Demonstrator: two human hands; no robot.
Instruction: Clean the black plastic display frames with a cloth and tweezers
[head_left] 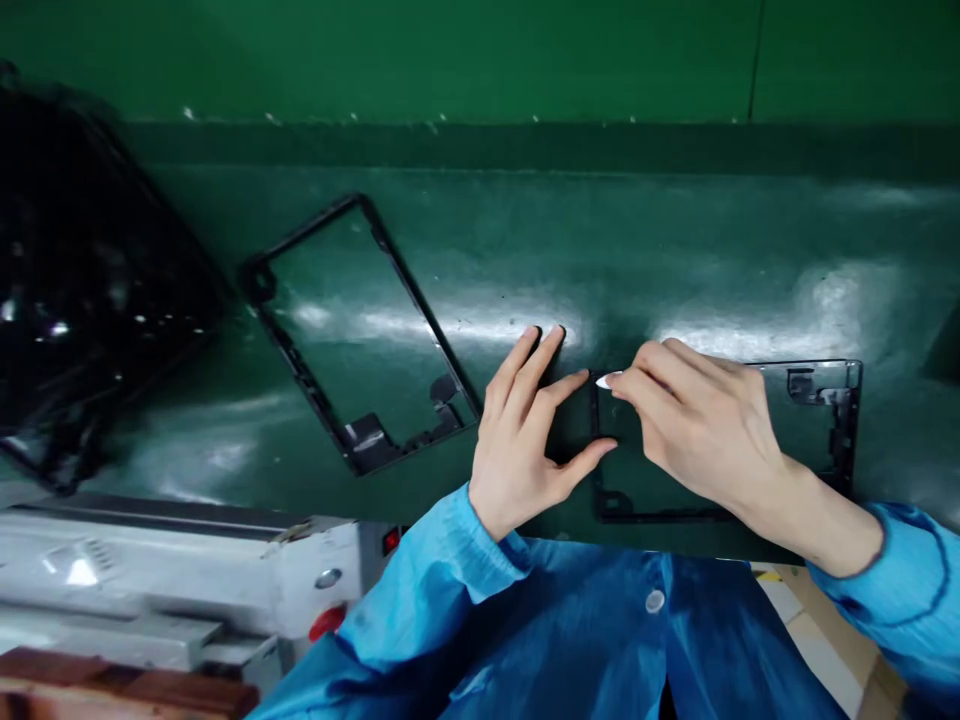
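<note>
A black rectangular plastic frame (855, 430) lies flat on the green table in front of me, partly covered by my right hand and forearm. My right hand (701, 420) pinches a small white pointed tool (608, 380), its tip at the frame's upper left corner. I cannot make out the rest of the tool inside the fingers. My left hand (521, 430) rests at the frame's left end with fingers spread. Its index fingertip touches the upper left corner, and the thumb reaches over the left side. Nothing is held in it.
A second black frame (416, 290) lies tilted on the green table (525, 230) to the left. Further left is a pile of shiny black parts (82, 280). Below the table's near edge stands a pale machine (322, 570) with a red button (327, 622). Cardboard (832, 620) shows at lower right.
</note>
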